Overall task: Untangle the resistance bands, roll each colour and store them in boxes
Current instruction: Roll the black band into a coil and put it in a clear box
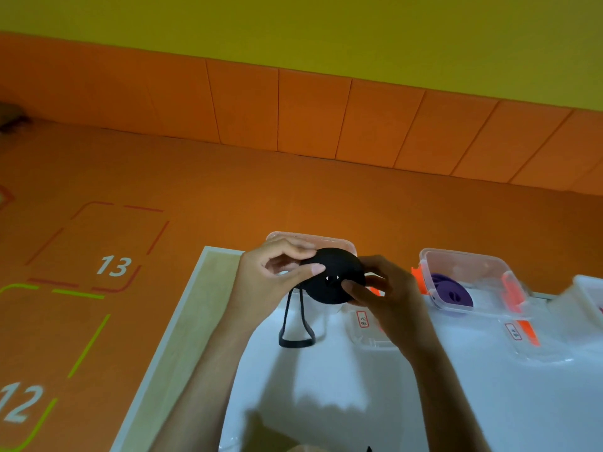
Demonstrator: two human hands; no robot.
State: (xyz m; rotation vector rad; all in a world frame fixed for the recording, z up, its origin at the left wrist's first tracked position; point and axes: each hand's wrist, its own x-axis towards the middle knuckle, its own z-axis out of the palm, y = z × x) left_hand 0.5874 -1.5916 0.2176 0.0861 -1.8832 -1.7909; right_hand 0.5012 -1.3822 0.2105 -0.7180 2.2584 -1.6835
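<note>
A black resistance band (336, 272), wound into a flat round coil, is held up above the white table (359, 386). My left hand (270, 282) pinches the coil's left edge between thumb and fingers. My right hand (381, 291) grips its right side, thumb on the face near the centre hole. A loose black loop (295, 334) of the band hangs down from the coil to the table. Behind the coil stands a clear plastic box (310, 239), mostly hidden. To the right, a second clear box (470, 278) with orange clips holds a rolled purple band (450, 290).
Clear lids with small labels (362, 319) lie on the table in front of the boxes. A third box (590, 291) shows at the right edge. The table's wooden left edge (182, 324) borders an orange floor with painted numbers. An orange padded wall rises behind.
</note>
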